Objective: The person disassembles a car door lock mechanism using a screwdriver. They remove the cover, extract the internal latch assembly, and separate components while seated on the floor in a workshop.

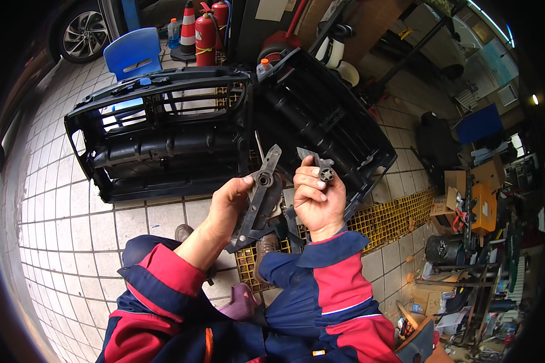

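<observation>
- A big black frame (163,145) sits on the floor (127,224).
- Just right of the frame, the left hand (229,202) has its grip clamped on a long dark bar (260,206); best keep it steady.
- Farther right of the frame, the right hand (319,202) has its grip around a small dark part (326,174); best hold it gently.

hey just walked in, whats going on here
The left hand holds a long dark arm-like part with a round hub. The right hand grips a smaller dark part with a round end. The two parts are apart. Beyond them, a large black slatted frame stands on the tiled floor.
</observation>
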Demonstrator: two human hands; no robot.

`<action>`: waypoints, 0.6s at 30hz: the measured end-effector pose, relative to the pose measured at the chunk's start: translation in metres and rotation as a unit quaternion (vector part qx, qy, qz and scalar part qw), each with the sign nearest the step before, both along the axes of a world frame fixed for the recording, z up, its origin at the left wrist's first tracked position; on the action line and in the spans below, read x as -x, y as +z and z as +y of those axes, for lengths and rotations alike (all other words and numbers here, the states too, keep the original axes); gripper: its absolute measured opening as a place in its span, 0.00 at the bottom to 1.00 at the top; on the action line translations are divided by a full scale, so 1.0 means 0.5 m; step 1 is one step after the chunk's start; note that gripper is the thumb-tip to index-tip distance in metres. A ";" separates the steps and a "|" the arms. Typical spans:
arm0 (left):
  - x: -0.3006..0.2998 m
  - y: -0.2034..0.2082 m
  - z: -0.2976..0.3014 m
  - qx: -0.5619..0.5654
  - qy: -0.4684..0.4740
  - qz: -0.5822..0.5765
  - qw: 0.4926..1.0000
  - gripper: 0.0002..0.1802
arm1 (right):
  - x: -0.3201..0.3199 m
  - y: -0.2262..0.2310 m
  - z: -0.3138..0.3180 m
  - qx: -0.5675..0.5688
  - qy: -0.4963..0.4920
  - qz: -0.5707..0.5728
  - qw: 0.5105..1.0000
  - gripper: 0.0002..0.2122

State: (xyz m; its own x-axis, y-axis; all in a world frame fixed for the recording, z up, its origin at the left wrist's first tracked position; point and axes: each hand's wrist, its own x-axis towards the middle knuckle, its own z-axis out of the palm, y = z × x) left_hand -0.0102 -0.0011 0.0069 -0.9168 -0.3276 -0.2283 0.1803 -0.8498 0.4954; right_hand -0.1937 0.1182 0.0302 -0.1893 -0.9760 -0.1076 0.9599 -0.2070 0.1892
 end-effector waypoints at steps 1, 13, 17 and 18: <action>0.000 0.001 0.000 0.003 -0.002 -0.003 1.000 0.35 | -0.001 0.000 0.001 0.000 -0.002 -0.005 1.000 0.14; -0.003 -0.007 -0.002 0.015 -0.010 -0.005 1.000 0.36 | -0.002 0.000 0.001 0.008 -0.002 0.002 1.000 0.14; -0.005 -0.010 -0.004 -0.006 -0.009 0.013 1.000 0.35 | -0.007 0.005 -0.003 -0.021 -0.014 0.064 0.998 0.12; -0.006 -0.009 -0.004 -0.014 -0.010 0.022 1.000 0.35 | -0.010 0.007 -0.005 -0.035 -0.021 0.088 0.995 0.11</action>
State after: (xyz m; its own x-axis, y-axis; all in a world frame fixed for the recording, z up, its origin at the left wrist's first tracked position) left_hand -0.0074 -0.0031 0.0021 -0.9326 -0.3029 -0.1965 0.1842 -0.8672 0.4626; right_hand -0.1887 0.1159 0.0336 -0.2521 -0.9581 -0.1358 0.9670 -0.2548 0.0024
